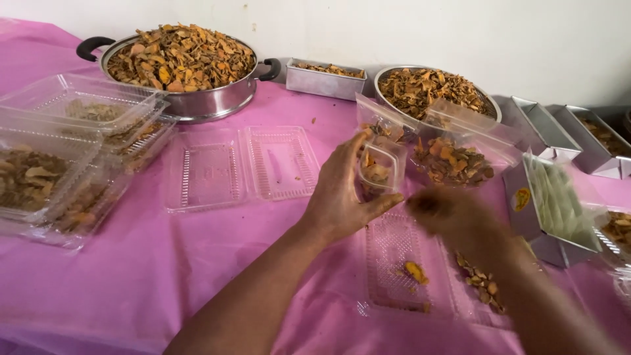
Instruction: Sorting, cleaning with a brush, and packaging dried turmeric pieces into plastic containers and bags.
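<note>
Two bare forearms reaching up from the bottom edge over a pink tablecloth [164, 263]. Left hand [342, 194], at centre frame, wrapped around a small clear plastic cup [380, 167] partly filled with orange-brown dried chips, thumb below and fingers behind it, held just above the table. Right hand [450, 210], right of centre and blurred by motion, fingers drawn together; whether anything sat pinched in them could not be told. Directly beneath both hands, an opened clear clamshell box [394, 263] lying flat with a few chips scattered inside. Just beyond the cup, an open clear container of chips [453, 161]. Further back, upper left, a large steel pot [184, 98] with black handles, heaped with the same chips; at upper centre a small rectangular metal tin [325, 82]; beside it a round metal bowl [434, 89], also full. At left edge, stacked clear boxes [59, 164], filled and closed. Between them and the left hand, an empty opened clamshell [240, 167]. At right, a grey tray [552, 210] propped on its side, and metal tins [572, 131] behind it
</note>
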